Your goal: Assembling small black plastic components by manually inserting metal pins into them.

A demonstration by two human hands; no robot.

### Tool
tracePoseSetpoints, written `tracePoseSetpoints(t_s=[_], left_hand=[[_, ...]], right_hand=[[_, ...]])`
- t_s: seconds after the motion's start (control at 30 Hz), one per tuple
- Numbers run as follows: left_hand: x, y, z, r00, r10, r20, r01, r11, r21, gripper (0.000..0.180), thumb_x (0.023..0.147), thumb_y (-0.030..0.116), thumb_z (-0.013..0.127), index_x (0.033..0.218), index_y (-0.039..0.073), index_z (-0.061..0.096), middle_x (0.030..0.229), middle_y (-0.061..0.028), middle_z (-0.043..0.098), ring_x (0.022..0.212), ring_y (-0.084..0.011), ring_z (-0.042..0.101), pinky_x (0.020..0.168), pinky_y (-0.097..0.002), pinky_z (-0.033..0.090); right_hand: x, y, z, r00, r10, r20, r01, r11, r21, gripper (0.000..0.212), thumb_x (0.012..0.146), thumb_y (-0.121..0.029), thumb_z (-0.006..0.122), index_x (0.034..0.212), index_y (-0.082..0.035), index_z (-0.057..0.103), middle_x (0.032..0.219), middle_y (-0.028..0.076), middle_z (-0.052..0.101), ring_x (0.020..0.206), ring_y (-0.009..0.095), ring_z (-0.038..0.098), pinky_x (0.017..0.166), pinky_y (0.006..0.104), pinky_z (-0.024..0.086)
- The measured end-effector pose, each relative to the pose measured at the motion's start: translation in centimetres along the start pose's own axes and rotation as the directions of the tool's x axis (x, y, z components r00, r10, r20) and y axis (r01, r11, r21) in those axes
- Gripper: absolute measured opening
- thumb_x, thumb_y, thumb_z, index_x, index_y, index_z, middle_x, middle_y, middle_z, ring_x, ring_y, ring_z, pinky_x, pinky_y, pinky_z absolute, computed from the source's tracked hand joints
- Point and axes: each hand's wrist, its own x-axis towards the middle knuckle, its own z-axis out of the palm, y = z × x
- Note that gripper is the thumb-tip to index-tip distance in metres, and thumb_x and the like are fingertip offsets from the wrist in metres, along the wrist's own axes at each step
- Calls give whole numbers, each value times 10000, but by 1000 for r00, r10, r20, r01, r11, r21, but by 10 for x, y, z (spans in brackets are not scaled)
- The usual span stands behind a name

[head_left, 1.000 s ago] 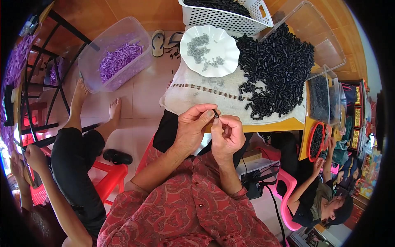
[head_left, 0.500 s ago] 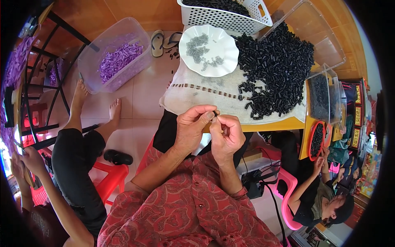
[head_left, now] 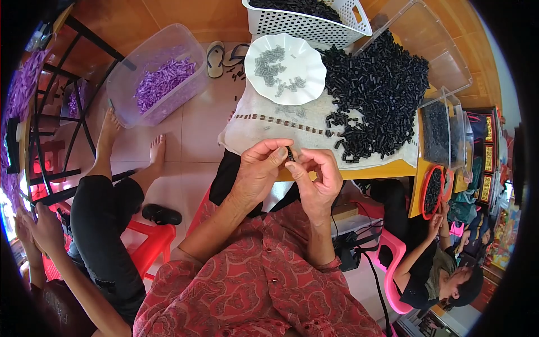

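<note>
Just in front of the table's near edge, my left hand [head_left: 255, 174] pinches a small black cylindrical piece [head_left: 289, 153] between thumb and forefinger. My right hand [head_left: 317, 181] is right beside it, its thumb and forefinger bent toward the piece's lower end; whether those fingertips hold something small is hidden. Beyond my hands, a white scalloped plate [head_left: 309, 59] carries many small clear pieces [head_left: 269, 66]. To the right of the plate spreads a large heap of small black pieces [head_left: 376, 92] on a pale cloth [head_left: 247, 132].
A white perforated basket [head_left: 297, 23] of black pieces stands behind the plate. Clear bins [head_left: 441, 126] and a red-rimmed tray [head_left: 431, 191] sit at the right. On the floor, a plastic tub [head_left: 120, 84] holds purple pieces. Co-workers sit on both sides; a black cable [head_left: 379, 292] hangs at right.
My right hand has shifted slightly right and its thumb and forefinger have parted a little. More of the black piece now shows upright in my left fingers. The left co-worker's hands moved.
</note>
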Motion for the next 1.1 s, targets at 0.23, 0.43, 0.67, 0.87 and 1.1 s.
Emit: tracePoseSetpoints(t_s=[0.23,0.43,0.67,0.87,1.1], left_hand=[[1,0,3,999,-24,42,25,999,-27,349,905,44,576,1248,6,523,940,-64,640,890,-143,597,813,-274,491],[2,-3,0,997,-35,64,39,998,-56,376,904,32,572,1270,-10,497,966,-68,633,915,-143,598,827,-276,494],[2,-2,-1,997,-31,72,35,998,-58,350,901,32,571,1245,-12,520,987,-71,638,919,-146,608,832,-271,493],[3,-3,-5,995,-11,103,16,999,-45,314,901,28,569,1211,-17,544,1013,-89,641,922,-156,615,839,-279,492],[2,-1,-3,993,-59,105,66,996,-65,317,905,45,571,1213,-24,542,1021,-91,635,922,-165,614,852,-295,492]], right_hand=[[11,5,-6,985,-127,113,129,992,-13,460,698,-35,774,1131,-25,620,968,100,639,897,189,594,772,282,482],[9,11,-6,974,-97,205,85,994,64,423,720,-14,740,1126,-11,622,1052,107,657,940,216,596,830,296,471],[8,11,-4,983,-15,181,-13,989,149,390,719,26,726,1097,6,631,1026,99,653,917,188,591,819,280,470],[6,11,-3,983,12,183,-55,972,230,356,726,71,705,1070,20,633,967,84,628,845,142,564,774,254,473],[6,10,-2,988,-3,153,-40,960,276,329,730,94,696,1046,31,631,930,71,607,816,119,544,746,235,462]])
